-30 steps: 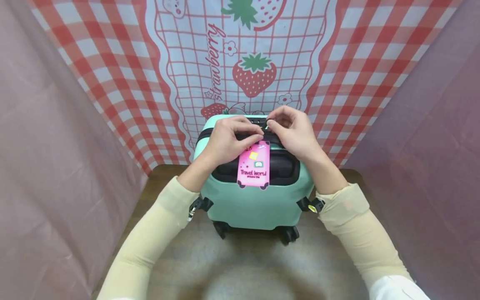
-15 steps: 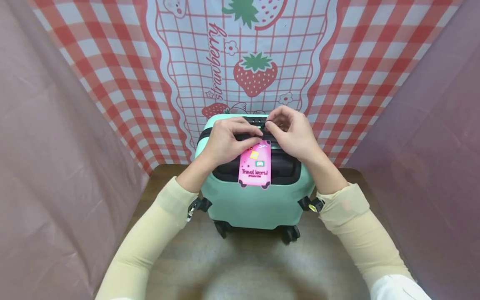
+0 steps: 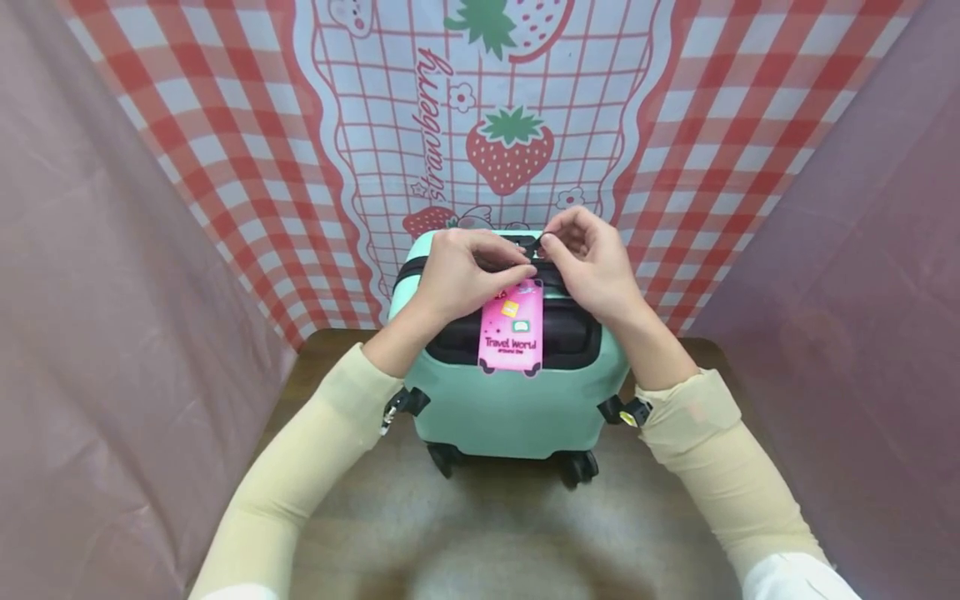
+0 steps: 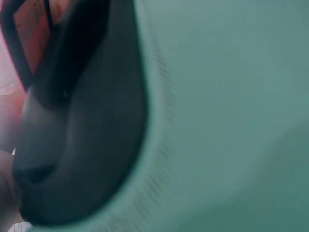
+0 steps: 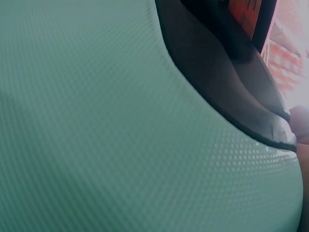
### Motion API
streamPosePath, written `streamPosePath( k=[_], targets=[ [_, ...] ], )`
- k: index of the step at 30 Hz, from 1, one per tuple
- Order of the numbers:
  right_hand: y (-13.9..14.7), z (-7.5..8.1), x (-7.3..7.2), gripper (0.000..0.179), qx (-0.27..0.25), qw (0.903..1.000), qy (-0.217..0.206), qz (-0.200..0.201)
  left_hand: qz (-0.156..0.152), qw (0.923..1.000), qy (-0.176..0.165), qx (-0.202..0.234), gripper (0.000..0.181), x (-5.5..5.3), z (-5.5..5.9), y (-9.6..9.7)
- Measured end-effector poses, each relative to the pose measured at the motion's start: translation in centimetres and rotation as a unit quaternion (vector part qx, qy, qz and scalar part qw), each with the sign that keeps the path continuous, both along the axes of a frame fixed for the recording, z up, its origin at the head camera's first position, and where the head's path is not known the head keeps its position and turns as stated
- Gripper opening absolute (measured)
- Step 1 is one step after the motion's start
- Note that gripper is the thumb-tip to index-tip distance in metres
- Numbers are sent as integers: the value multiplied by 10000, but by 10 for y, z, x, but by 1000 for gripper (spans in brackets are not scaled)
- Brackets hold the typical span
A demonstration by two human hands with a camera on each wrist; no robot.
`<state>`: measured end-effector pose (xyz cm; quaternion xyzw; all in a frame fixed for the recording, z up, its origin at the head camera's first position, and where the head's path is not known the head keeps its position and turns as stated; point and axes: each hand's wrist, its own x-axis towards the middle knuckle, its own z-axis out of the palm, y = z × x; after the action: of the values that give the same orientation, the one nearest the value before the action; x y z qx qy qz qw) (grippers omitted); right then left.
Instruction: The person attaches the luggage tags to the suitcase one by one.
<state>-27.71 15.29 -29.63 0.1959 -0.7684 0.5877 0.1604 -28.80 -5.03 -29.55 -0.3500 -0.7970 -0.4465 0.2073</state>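
Note:
A mint-green suitcase [image 3: 517, 417] stands on its wheels, with a black recessed handle [image 3: 573, 329] on its near top face. Over that handle lies a pink luggage tag [image 3: 512, 337] printed "Travel World". My left hand [image 3: 468, 271] is at the tag's top edge, thumb and fingers closed around its black strap, which is mostly hidden. With thumb and index finger, my right hand [image 3: 596, 262] pinches the strap's dark end [image 3: 537, 243] beside the black lock on the suitcase top. Both wrist views are filled by the green shell [image 4: 227, 96] and the black handle recess [image 5: 207, 72].
Beneath the suitcase is a brown wooden table [image 3: 480, 533]. A red-and-white strawberry-print cloth [image 3: 510, 83] hangs right behind it. Plain pinkish curtains stand on the left [image 3: 135, 292] and right [image 3: 840, 292].
My left fingers have shifted slightly right along the strap. My right hand has moved a little up and right with the strap end. The tag has shifted slightly right.

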Motion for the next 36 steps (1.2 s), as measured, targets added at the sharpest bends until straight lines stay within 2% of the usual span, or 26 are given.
streamPosePath(
  k=[4, 8, 14, 21, 27, 32, 36],
  targets=[
    [1, -1, 2, 12, -100, 9999, 17, 72, 241, 9984, -502, 74, 16, 1, 2, 3],
    [2, -2, 4, 14, -176, 9996, 109, 182, 273, 9968, -731, 195, 16, 0, 2, 3],
    [2, -4, 4, 12, -263, 9991, 248, 227, 258, 9970, -715, 113, 16, -1, 2, 4],
    [3, -5, 4, 15, -324, 9986, 378, 173, 380, 9967, -717, 13, 15, -2, 2, 6],
    [6, -4, 5, 12, -472, 9978, 234, 397, 583, 9955, -730, -174, 18, -1, 1, 7],
    [6, -3, 3, 17, -252, 9989, 224, 321, 727, 9943, -730, -264, 22, 0, 1, 8],
    [6, -2, 3, 12, -332, 9986, 126, 391, 772, 9948, -616, -263, 20, 1, 1, 8]
  ],
)
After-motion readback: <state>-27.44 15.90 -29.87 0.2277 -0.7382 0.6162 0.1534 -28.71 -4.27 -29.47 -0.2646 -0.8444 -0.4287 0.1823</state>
